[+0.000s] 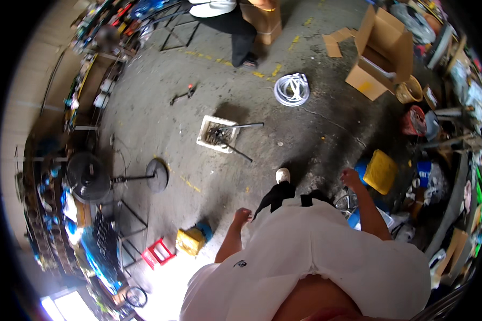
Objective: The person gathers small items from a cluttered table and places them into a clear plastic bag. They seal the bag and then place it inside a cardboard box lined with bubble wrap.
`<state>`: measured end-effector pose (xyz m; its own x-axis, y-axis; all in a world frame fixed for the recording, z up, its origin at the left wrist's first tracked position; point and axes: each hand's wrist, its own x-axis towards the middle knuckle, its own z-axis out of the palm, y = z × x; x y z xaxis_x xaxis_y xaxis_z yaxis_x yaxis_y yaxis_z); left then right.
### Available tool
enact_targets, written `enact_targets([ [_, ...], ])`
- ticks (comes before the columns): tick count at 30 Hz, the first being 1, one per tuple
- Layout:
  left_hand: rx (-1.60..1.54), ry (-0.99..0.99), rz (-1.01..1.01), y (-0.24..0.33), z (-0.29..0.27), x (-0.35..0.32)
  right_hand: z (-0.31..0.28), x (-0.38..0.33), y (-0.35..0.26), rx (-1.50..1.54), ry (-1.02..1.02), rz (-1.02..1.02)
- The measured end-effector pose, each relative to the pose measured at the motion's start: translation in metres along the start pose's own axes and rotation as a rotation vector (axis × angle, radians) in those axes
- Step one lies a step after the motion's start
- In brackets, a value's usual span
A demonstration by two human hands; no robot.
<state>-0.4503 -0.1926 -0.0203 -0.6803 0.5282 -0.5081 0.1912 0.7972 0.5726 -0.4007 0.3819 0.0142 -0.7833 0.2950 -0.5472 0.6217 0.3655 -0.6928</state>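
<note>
My left hand [242,216] hangs at my left side with loosely bent fingers and nothing visible in it. My right hand [351,178] is held out to the right, its fingers also loosely bent, and no object shows in it. Nearest to that hand is a yellow block-like thing [380,172] on a blue base. Ahead on the floor lies a white foam box [202,134] with dark bits inside and two dark bars sticking out of it. One white shoe [283,175] of mine is forward on the concrete.
A coiled white hose [291,90] lies ahead, left of an open cardboard box [373,76]. On the left are a black standing fan [89,177], a red stool [158,253] and a yellow-topped seat [189,241]. Another person [235,27] is at the far side. Cluttered shelves line both sides.
</note>
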Motion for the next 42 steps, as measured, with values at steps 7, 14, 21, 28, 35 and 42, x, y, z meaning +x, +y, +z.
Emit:
enact_targets([
  [7,-0.838,0.149,-0.432,0.036,-0.126,0.13,0.009,-0.011,-0.041,-0.43,0.059,-0.224],
  [14,-0.182,-0.091,-0.083,0.042,-0.166,0.246,-0.043,-0.003,0.011,-0.209,0.066,0.279],
  [21,-0.028,-0.336,-0.021,0.113,-0.141,0.328,-0.104,0.087,0.061,-0.508,-0.057,0.223],
  [28,-0.891,-0.445,-0.447,0.266,-0.201,0.424,-0.249,0.182,0.0,0.049,0.404,0.238],
  [35,-0.304,-0.036,-0.052,0.38,-0.271,0.487,-0.285,0.25,0.097,0.927,0.479,0.157],
  [42,-0.088,-0.176,-0.222,0.371,-0.267,0.506,-0.225,0.206,0.133,1.23,0.262,0.443],
])
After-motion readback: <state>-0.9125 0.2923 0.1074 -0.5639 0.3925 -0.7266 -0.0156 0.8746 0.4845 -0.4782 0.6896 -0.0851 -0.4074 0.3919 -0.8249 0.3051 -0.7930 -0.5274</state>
